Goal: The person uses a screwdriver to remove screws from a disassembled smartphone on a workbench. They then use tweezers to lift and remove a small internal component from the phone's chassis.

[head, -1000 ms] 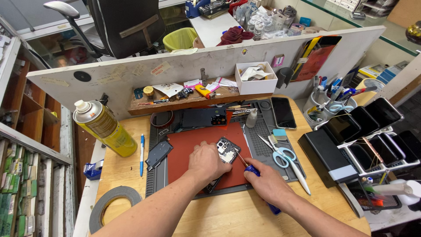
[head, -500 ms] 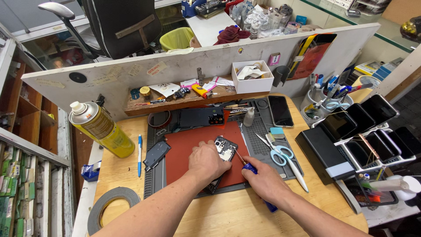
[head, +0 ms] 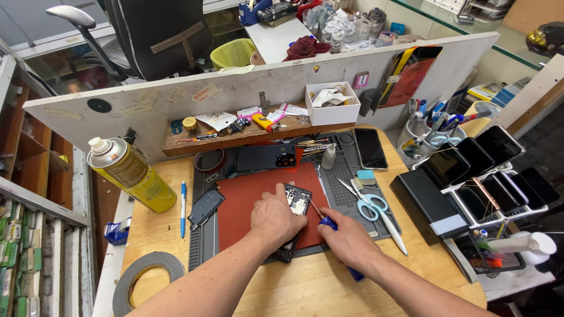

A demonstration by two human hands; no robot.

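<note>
At frame centre, we are pinning the opened phone (head: 295,202) under our left hand (head: 276,216), fingers curled, while our right hand (head: 348,242) is gripping a screwdriver (head: 326,221); its back cover (head: 205,206) is already lying off, left.

1. Yellow spray can (head: 132,175): upright at the far left of my surface (head: 294,287).
2. Blue pen (head: 183,208): lying just right of the can.
3. Roll of grey tape (head: 147,280): flat at the near left corner.
4. Scissors (head: 371,205), blue-handled: on the grey mat (head: 346,188), to my right.
5. Dark phone (head: 370,148): face up at the mat's far right corner.
6. White box (head: 332,104): on the wooden shelf (head: 235,136).
7. Rack of phones (head: 493,176): at the far right.
</note>
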